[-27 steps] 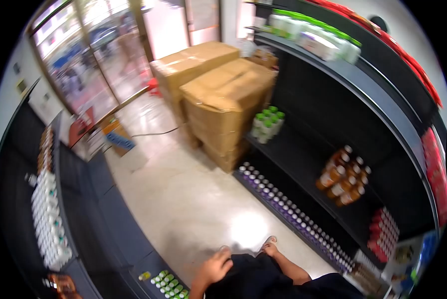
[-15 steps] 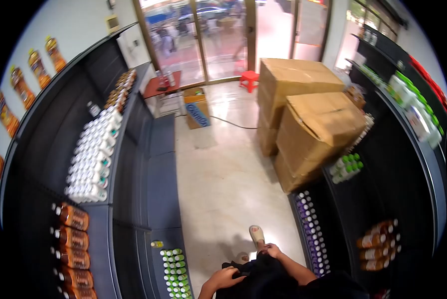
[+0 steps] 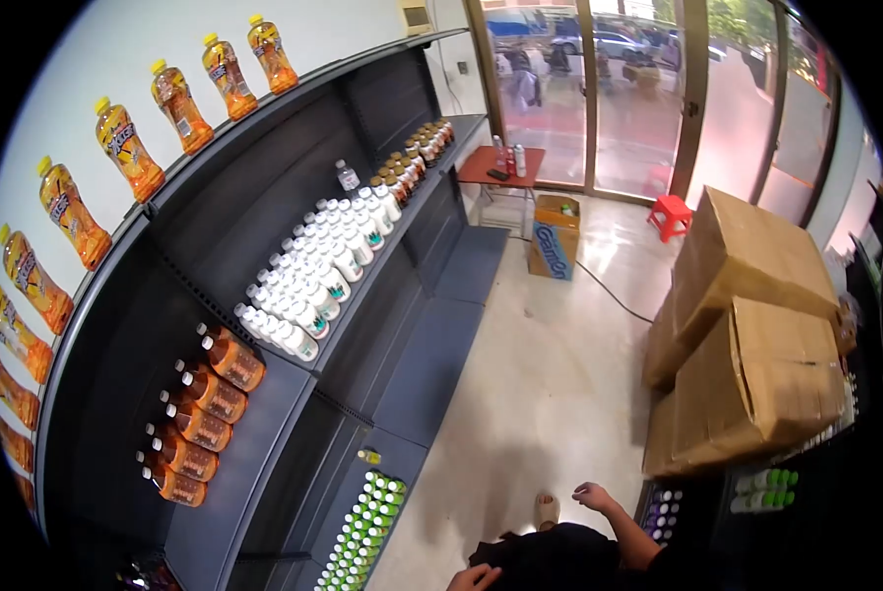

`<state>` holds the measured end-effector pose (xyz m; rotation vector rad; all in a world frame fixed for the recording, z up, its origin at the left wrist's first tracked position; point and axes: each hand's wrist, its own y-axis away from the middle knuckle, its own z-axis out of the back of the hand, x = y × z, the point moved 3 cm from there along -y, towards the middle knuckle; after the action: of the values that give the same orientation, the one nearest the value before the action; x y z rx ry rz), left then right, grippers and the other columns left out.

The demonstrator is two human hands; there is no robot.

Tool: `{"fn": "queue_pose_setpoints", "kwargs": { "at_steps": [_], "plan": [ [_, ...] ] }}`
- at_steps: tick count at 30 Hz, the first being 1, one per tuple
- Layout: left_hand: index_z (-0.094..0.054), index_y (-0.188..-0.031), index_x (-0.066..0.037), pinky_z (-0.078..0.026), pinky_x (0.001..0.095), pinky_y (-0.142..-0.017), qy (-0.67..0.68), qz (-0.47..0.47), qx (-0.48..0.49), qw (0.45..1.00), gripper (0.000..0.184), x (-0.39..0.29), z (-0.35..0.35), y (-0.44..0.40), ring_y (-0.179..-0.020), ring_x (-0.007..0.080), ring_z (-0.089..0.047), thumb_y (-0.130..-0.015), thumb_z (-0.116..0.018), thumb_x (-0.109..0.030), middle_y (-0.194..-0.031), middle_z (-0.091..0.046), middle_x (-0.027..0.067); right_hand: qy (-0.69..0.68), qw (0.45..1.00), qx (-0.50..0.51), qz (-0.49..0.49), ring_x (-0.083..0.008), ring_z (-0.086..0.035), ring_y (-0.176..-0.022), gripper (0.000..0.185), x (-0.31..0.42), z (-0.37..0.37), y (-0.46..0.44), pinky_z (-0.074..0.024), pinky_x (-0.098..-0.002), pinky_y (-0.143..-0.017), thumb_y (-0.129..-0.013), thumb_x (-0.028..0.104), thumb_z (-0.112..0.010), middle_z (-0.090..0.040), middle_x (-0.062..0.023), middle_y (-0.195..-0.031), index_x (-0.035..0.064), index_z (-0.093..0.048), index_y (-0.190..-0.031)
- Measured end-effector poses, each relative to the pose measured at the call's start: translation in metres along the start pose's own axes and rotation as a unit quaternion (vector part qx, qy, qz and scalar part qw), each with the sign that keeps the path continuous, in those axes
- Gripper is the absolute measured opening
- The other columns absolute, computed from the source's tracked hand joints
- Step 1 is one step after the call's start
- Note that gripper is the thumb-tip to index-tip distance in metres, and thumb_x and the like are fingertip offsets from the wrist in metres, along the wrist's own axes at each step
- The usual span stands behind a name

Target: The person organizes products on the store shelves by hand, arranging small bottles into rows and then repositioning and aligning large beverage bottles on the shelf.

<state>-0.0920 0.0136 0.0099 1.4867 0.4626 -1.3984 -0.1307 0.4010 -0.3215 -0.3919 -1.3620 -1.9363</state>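
Observation:
At the bottom edge, my left hand rests against the dark clothing, partly cut off by the frame, its finger pose unclear. My right hand hangs over the pale floor, right of a sandalled foot, with slightly curled fingers and nothing visible in them. Nearest on the left is a low shelf with rows of green-capped bottles and one small yellow bottle lying behind them. White bottles and large amber bottles stand on the shelf above.
Stacked cardboard boxes stand at right, with purple bottles below. Farther off are a red stool, an open carton, a cable on the floor and a small red table by glass doors. Yellow-capped bottles line the top shelf.
The view has swung left, bringing the left shelves closer to the centre and the boxes to the right. My right hand has moved away from the clothing, out over the floor.

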Motion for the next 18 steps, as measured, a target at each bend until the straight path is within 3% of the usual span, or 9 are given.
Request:
{"fn": "queue_pose_setpoints", "kwargs": {
  "at_steps": [1, 3, 5, 6, 7, 8, 11, 13, 18],
  "plan": [
    [-0.055, -0.086, 0.002, -0.045, 0.0376, -0.072, 0.014, -0.005, -0.013, 1.000, 0.039, -0.007, 0.000, -0.007, -0.073, 0.0202, -0.047, -0.105, -0.063, -0.031, -0.076, -0.051, 0.0089, -0.040, 0.992, 0.035, 0.114, -0.0213, -0.072, -0.099, 0.037, 0.027, 0.012, 0.011, -0.0575, -0.0364, -0.088, -0.091, 0.030, -0.078, -0.076, -0.0144, -0.107, 0.0038, -0.072, -0.116],
    [-0.054, -0.081, 0.001, -0.044, 0.0362, -0.071, 0.055, 0.003, -0.032, 0.998, 0.039, -0.014, -0.015, -0.014, -0.071, 0.0184, -0.047, -0.105, -0.065, -0.028, -0.072, -0.049, 0.0072, -0.199, 0.949, 0.205, 0.132, -0.0177, -0.068, -0.102, 0.029, 0.103, 0.049, 0.088, -0.0549, -0.0344, -0.090, -0.096, 0.026, -0.076, -0.073, -0.0104, -0.109, 0.0042, -0.071, -0.115],
    [-0.054, -0.078, 0.001, -0.044, 0.0353, -0.070, 0.100, 0.018, -0.057, 0.993, 0.039, -0.038, -0.022, -0.030, -0.069, 0.0169, -0.047, -0.104, -0.066, -0.026, -0.069, -0.048, 0.0062, -0.001, 0.895, 0.316, 0.314, -0.0135, -0.063, -0.107, 0.031, 0.199, 0.070, 0.169, -0.0488, -0.0309, -0.098, -0.100, 0.025, -0.072, -0.069, -0.0034, -0.107, 0.0059, -0.067, -0.124],
    [-0.056, -0.076, 0.000, -0.044, 0.0342, -0.069, 0.134, 0.025, -0.073, 0.988, 0.039, -0.052, -0.025, -0.035, -0.070, 0.0152, -0.050, -0.103, -0.067, -0.025, -0.068, -0.050, 0.0053, -0.044, 0.875, 0.425, 0.229, -0.0147, -0.064, -0.105, 0.037, 0.208, 0.062, 0.195, -0.0504, -0.0320, -0.094, -0.101, 0.027, -0.072, -0.069, -0.0048, -0.108, 0.0064, -0.064, -0.131],
    [-0.058, -0.076, -0.001, -0.045, 0.0344, -0.069, 0.143, 0.034, -0.082, 0.986, 0.038, -0.046, -0.028, -0.042, -0.070, 0.0146, -0.052, -0.104, -0.067, -0.026, -0.068, -0.051, 0.0046, 0.038, 0.850, 0.449, 0.273, -0.0192, -0.066, -0.105, 0.047, 0.229, 0.055, 0.214, -0.0520, -0.0338, -0.091, -0.098, 0.034, -0.074, -0.070, -0.0091, -0.111, 0.0067, -0.062, -0.134],
    [-0.060, -0.077, -0.002, -0.046, 0.0346, -0.069, 0.154, 0.042, -0.090, 0.983, 0.037, -0.035, -0.034, -0.052, -0.071, 0.0139, -0.053, -0.104, -0.067, -0.026, -0.068, -0.052, 0.0039, 0.127, 0.842, 0.362, 0.380, -0.0240, -0.068, -0.098, 0.051, 0.245, 0.054, 0.228, -0.0538, -0.0363, -0.084, -0.096, 0.042, -0.074, -0.071, -0.0112, -0.108, 0.0058, -0.063, -0.131],
    [-0.070, -0.081, -0.010, -0.047, 0.0306, -0.076, 0.242, 0.072, -0.106, 0.962, 0.027, -0.018, -0.047, -0.075, -0.079, 0.0111, -0.059, -0.101, -0.071, -0.028, -0.075, -0.061, -0.0010, 0.200, 0.840, 0.264, 0.431, -0.0271, -0.069, -0.090, 0.050, 0.262, 0.053, 0.227, -0.0546, -0.0389, -0.080, -0.094, 0.043, -0.074, -0.070, -0.0116, -0.101, 0.0042, -0.065, -0.124],
    [-0.071, -0.092, -0.003, -0.049, 0.0299, -0.073, 0.251, 0.085, -0.105, 0.959, 0.030, 0.008, -0.044, -0.088, -0.080, 0.0131, -0.064, -0.104, -0.067, -0.030, -0.082, -0.068, 0.0022, 0.208, 0.839, 0.233, 0.446, -0.0267, -0.069, -0.086, 0.046, 0.267, 0.057, 0.220, -0.0543, -0.0397, -0.077, -0.095, 0.041, -0.073, -0.070, -0.0113, -0.099, 0.0032, -0.066, -0.119],
    [-0.075, -0.104, 0.001, -0.050, 0.0226, -0.076, 0.333, 0.078, -0.114, 0.933, 0.026, -0.004, -0.045, -0.105, -0.086, 0.0077, -0.066, -0.106, -0.064, -0.023, -0.093, -0.073, 0.0002, 0.000, 0.850, 0.300, 0.433, -0.0221, -0.061, -0.099, 0.042, 0.253, 0.050, 0.201, -0.0491, -0.0370, -0.088, -0.101, 0.039, -0.068, -0.063, -0.0141, -0.105, -0.0005, -0.061, -0.116]
  ]
}}
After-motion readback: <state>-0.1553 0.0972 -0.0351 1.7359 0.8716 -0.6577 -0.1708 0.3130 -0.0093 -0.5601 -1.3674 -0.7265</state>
